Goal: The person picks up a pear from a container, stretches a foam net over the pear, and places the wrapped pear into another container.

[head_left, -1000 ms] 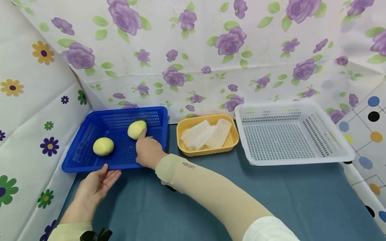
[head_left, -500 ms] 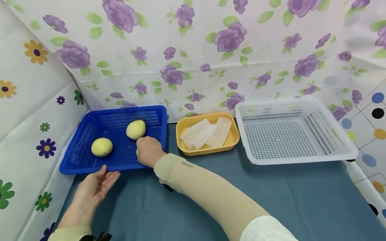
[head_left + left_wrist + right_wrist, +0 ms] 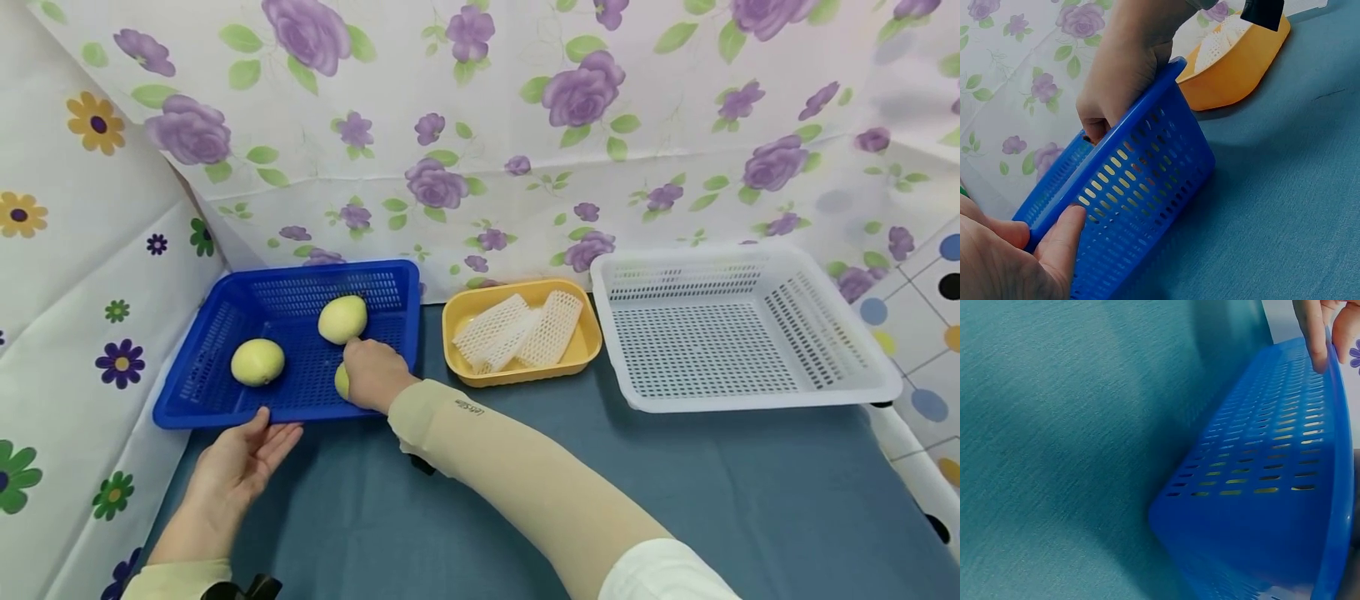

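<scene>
My left hand [image 3: 238, 454] pinches the front rim of the blue basket [image 3: 202, 398], thumb on the inner side and fingers outside, as the left wrist view shows. Inside the basket's front right part, my right hand [image 3: 377, 373] curls over a pale yellow fruit [image 3: 342, 382], most of it hidden under the hand. Just behind that hand lies a second pale yellow fruit [image 3: 342, 319]. A third pale yellow fruit [image 3: 257, 362] rests toward the left. In the right wrist view the basket wall [image 3: 1247, 506] hides the right hand's fingers.
A small yellow tray [image 3: 517, 379] stands right of the basket, holding several white foam net sleeves [image 3: 552, 329]. Farther right is a white perforated basket [image 3: 757, 402]. Blue-green cloth covers the table, and flowered sheets hang behind and at the left.
My right hand has drawn its extended index finger back from the rear fruit and curled over the front one, whose side now shows. The left hand keeps its place on the rim.
</scene>
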### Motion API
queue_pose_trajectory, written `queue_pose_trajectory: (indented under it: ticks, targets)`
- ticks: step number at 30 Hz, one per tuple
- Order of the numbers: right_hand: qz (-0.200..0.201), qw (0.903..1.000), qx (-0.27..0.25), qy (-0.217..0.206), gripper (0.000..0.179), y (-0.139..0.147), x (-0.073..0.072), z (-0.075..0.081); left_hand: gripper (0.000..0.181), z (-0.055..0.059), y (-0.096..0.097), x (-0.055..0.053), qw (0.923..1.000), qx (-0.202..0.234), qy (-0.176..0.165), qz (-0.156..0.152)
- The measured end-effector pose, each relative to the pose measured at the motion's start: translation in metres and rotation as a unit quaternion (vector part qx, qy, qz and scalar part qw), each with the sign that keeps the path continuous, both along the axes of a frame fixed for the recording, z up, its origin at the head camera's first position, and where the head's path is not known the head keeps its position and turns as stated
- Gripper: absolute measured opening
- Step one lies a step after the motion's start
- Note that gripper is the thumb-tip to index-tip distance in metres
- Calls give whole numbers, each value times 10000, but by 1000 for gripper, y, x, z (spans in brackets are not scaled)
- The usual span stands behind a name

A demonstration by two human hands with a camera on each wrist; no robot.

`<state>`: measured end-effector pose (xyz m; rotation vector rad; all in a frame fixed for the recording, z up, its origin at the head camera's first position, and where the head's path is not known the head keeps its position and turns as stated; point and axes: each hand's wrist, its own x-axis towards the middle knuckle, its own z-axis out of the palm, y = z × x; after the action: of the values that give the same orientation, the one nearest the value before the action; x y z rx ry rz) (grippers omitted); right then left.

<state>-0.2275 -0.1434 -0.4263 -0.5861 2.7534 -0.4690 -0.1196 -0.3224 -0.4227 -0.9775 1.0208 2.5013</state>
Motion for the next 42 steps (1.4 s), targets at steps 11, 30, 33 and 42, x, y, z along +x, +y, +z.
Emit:
queue_pose_trajectory:
  ticks: [11, 30, 33, 42]
  targets:
    - [322, 9967, -496, 550, 55, 5, -3, -1, 12, 2, 1, 1, 10000, -38, 79, -5]
    - [518, 9801, -1903, 245, 85, 50, 6, 32, 25, -1, 2, 1, 9998, -172, -88, -85]
    - [509, 9750, -2143, 287, 82, 65, 8, 39, 36, -3, 2, 2, 9995, -234, -180, -97]
    - [182, 9555, -2919, 392, 81, 130, 15, 57, 59, -3, 0, 2, 9998, -139, -124, -79]
